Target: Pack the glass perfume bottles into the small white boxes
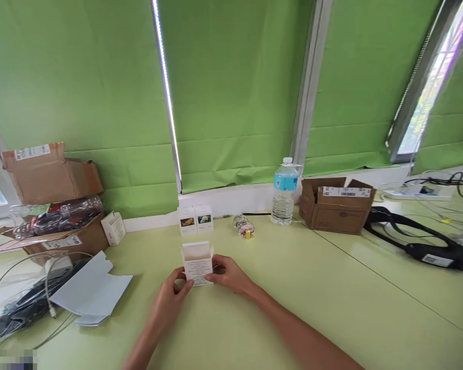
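A small white carton with printed text on its near side stands upright on the table, its top flaps raised. My left hand grips its lower left side between thumb and fingers. On the opposite side, my right hand holds the carton, thumb on the front face and fingers partly hidden behind it. Just beyond stand two closed white boxes with flower pictures. To their right lie small round shiny tins and a gold cap-like piece.
A water bottle and an open brown cardboard box stand at the back right, near a black strap-like device. Stacked cardboard boxes, a white box, folded white card and a bagged cable occupy the left.
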